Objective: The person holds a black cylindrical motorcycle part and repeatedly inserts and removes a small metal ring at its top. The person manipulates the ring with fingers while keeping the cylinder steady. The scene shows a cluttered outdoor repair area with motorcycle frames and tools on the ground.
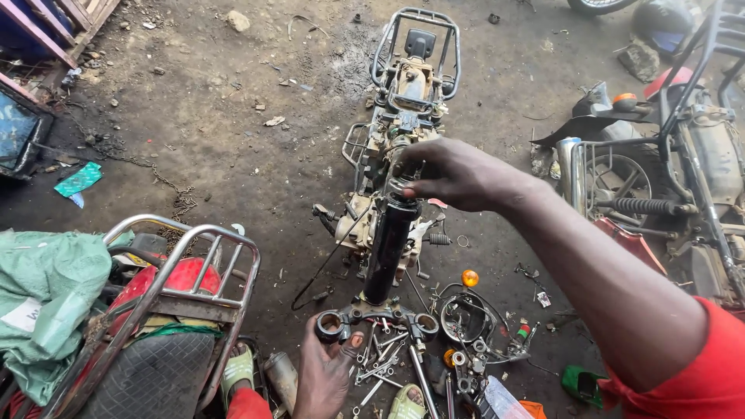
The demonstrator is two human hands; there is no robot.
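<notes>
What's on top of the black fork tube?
The right hand covers the top of the black fork tube; a metal ring shows beneath the fingers. The tube's tip is hidden.

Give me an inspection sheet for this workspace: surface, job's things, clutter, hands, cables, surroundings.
Surface: bare dirt ground, oily, with stones and scraps.
Job's things: black fork tube stands upright in a metal triple clamp; stripped motorcycle frame lies behind it.
Clutter: loose wrenches, orange indicator lens, green rag, chain.
Hands: right hand has its grip on the tube's top end; left hand presses on the clamp.
Cables: wire bundle beside the clamp; thin black cable left of the tube.
Surroundings: red motorcycle with rear rack at left, another motorcycle at right.
</notes>
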